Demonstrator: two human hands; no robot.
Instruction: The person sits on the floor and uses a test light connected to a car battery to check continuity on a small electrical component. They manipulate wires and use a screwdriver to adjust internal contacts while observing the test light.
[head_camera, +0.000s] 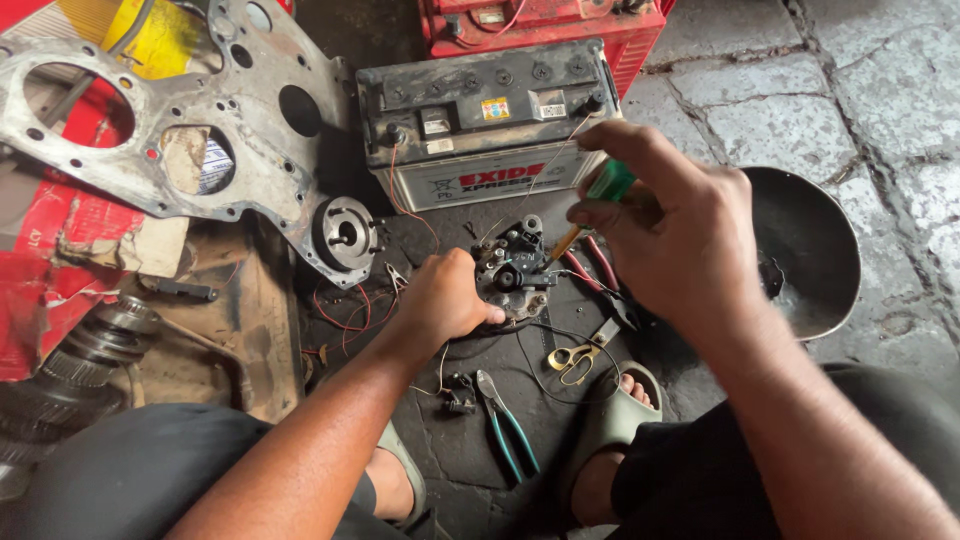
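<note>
Rough grey stone paving (850, 90) upper right, cracked and uneven — darker, oil-stained ground (470, 470) toward the middle. Worn wooden board (250, 320) at left, flattened red cardboard (50, 250) beside it. Big perforated metal plate (200, 110) upper left, dark round pan (810, 250) at right. Soft, even daylight — no hard shadows.

A repair workshop floor: a car battery (485, 120), a metal engine plate (180, 110), pliers (507, 425) and loose wires (345, 310).

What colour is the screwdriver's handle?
Green, translucent; the screwdriver handle shows in the head view, held in the right hand.
</note>
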